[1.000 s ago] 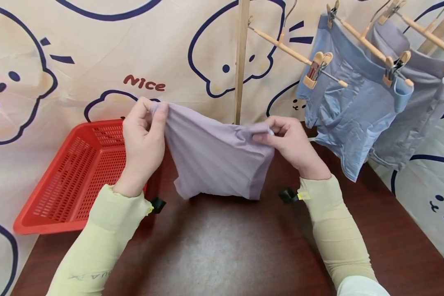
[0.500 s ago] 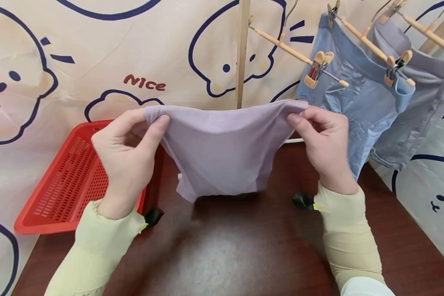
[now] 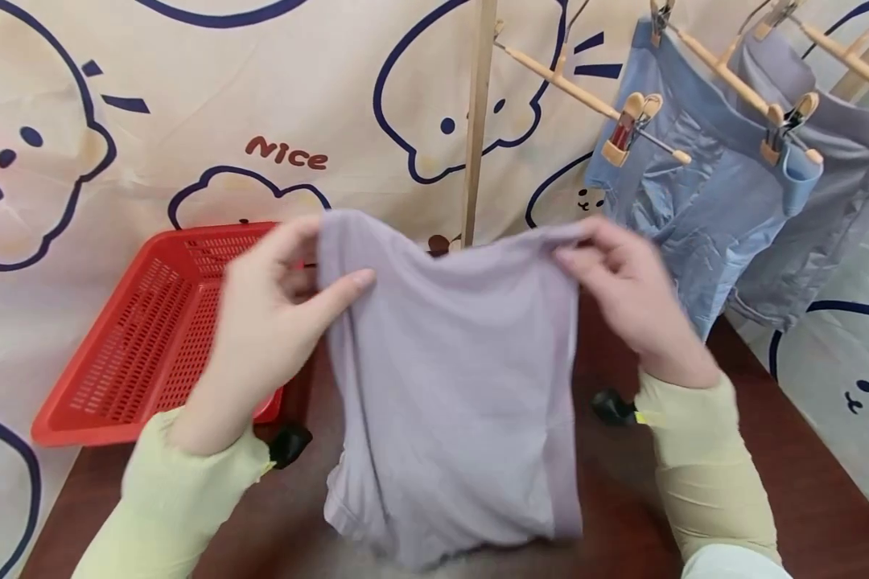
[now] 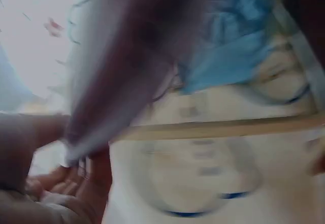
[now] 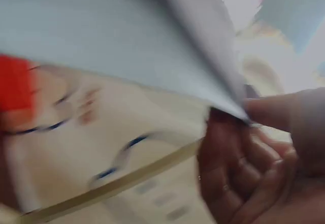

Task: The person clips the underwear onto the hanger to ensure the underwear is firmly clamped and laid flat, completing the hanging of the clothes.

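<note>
A pair of lavender shorts [image 3: 452, 378] hangs between my two hands in the head view, top edge up and sagging in the middle. My left hand [image 3: 261, 322] pinches the upper left corner, thumb in front and fingers behind the cloth. At the opposite corner, my right hand [image 3: 633, 293] pinches the edge between thumb and fingers. Motion blurs the cloth and both hands. In the left wrist view the shorts [image 4: 137, 56] run up from my left hand [image 4: 76, 183]; in the right wrist view the shorts [image 5: 127, 36] stretch away from my right hand [image 5: 249, 163].
A red plastic basket [image 3: 126, 354] stands at the left of the dark wooden table [image 3: 753, 458]. To the right hang blue shorts [image 3: 710, 177] and grey shorts [image 3: 804, 217] on clip hangers. A hanger [image 3: 565, 84] without a garment is nearer the wooden pole [image 3: 478, 121].
My hands first drew apart, spreading the top edge. Since then the shorts have dropped open longer toward me, and the top edge sags more. My left thumb has shifted across the cloth's front.
</note>
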`<state>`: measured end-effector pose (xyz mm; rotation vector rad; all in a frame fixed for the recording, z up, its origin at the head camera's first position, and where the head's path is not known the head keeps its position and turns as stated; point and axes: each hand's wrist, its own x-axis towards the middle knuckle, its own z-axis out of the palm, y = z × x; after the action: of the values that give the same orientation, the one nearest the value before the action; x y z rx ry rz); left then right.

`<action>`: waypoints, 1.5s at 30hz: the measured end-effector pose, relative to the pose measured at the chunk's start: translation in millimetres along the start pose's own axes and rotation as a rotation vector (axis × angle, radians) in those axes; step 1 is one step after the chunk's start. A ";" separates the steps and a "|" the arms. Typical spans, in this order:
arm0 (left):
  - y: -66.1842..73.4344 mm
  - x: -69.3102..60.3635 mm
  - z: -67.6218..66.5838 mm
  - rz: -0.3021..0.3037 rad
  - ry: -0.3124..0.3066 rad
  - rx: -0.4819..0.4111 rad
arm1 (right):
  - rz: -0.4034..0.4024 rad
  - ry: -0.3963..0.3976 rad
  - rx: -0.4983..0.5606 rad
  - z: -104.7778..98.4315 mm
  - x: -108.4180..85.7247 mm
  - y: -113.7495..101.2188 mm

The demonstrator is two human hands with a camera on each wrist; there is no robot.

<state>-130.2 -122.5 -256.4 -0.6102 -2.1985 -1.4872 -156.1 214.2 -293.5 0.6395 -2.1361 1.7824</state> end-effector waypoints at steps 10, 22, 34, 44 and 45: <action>-119.6 -41.5 62.1 -0.563 -0.535 0.215 | 0.556 -0.345 -0.234 25.6 -0.1 154.4; -142.5 -52.6 78.6 -0.432 -0.501 0.317 | 0.447 -0.231 -0.450 32.3 19.4 168.6; -80.2 -119.4 85.3 0.153 -1.104 0.345 | 0.168 -0.753 -0.717 38.7 -28.7 125.2; -75.7 -129.7 86.2 0.075 -1.209 0.373 | 0.251 -0.800 -0.734 10.2 -26.4 133.8; -75.2 -128.8 86.0 0.070 -1.224 0.361 | 0.259 -0.791 -0.738 9.9 -26.8 133.5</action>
<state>-75.6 -83.2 -414.9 -1.7482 -3.0942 -0.6065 -199.9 227.0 -422.2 0.9756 -3.2374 0.6974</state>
